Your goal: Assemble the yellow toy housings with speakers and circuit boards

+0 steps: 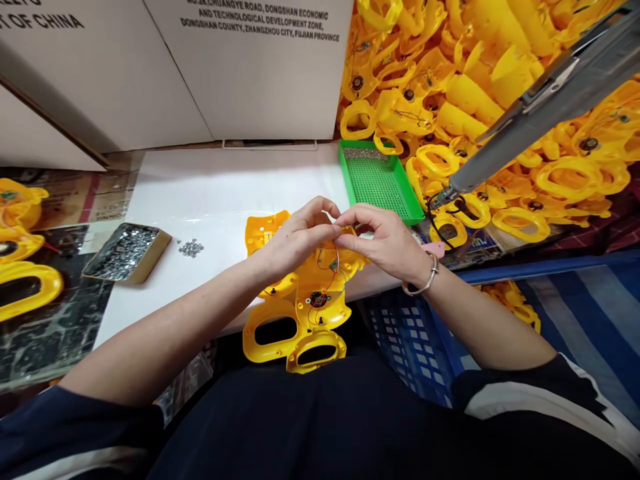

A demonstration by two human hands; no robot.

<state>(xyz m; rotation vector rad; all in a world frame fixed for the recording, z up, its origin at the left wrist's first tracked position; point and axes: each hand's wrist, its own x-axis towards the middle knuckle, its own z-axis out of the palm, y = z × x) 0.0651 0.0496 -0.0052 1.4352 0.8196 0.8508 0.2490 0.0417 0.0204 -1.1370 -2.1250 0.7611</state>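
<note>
My left hand (305,235) and my right hand (383,240) meet at their fingertips above a yellow plastic housing (307,280). Both are closed in a pinch. Thin red and white wires (337,257) run up from a small green circuit board (333,265) to the pinched fingertips, which hide their ends. Lower in the housing sits a round dark speaker (319,300) with wires on it. Two oval openings, framed by a yellow ring (270,351) and a smaller yellow ring (317,362), face me at the table's front edge.
A green perforated tray (383,183) holds small metal parts. A box of screws (127,253) and a small pile of screws (191,248) lie left. A grey power screwdriver (500,147) hangs at right before heaped yellow housings (465,100). A blue basket (407,340) stands below; cartons (250,87) behind.
</note>
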